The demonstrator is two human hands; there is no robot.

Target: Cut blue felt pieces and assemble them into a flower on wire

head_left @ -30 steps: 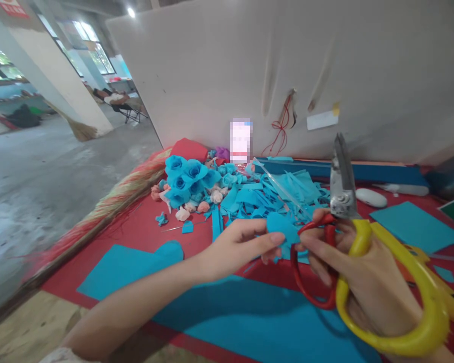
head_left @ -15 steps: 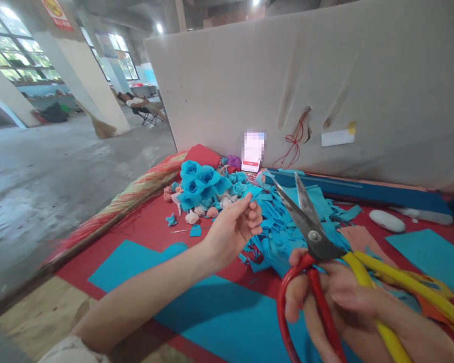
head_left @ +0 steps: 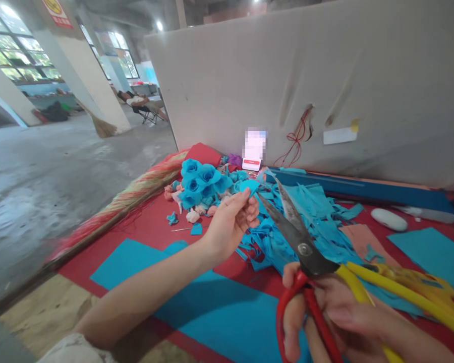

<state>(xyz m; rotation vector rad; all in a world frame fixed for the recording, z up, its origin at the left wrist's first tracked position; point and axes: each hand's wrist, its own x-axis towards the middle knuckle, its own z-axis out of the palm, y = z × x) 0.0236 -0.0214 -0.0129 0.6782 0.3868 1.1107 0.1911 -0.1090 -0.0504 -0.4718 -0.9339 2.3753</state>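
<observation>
My left hand (head_left: 230, 222) is closed, its thumb and fingers pinching a small blue paper piece (head_left: 249, 187) with a rounded edge. My right hand (head_left: 336, 312) grips large scissors (head_left: 303, 249) with one red and one yellow handle loop. Their blades are parted and point up and left, the tips close to the paper piece and my left fingers. Whether a blade touches the paper I cannot tell. Below and behind the blades lies a heap of blue paper scraps (head_left: 280, 242). Blue paper flowers (head_left: 200, 181) sit left of it.
Large blue sheets (head_left: 219, 312) cover part of the red tabletop (head_left: 136, 222). A lit phone (head_left: 252, 151) leans against the grey panel (head_left: 230, 85). On the right are a white mouse-shaped object (head_left: 389, 219), a blue sheet (head_left: 433, 254) and yellow-handled scissors (head_left: 419, 280). A person reclines far behind.
The scissors have moved left and slightly down, bringing their blades beside my left fingers. The blades have closed a little. The blue paper piece now shows more clearly above my left thumb.
</observation>
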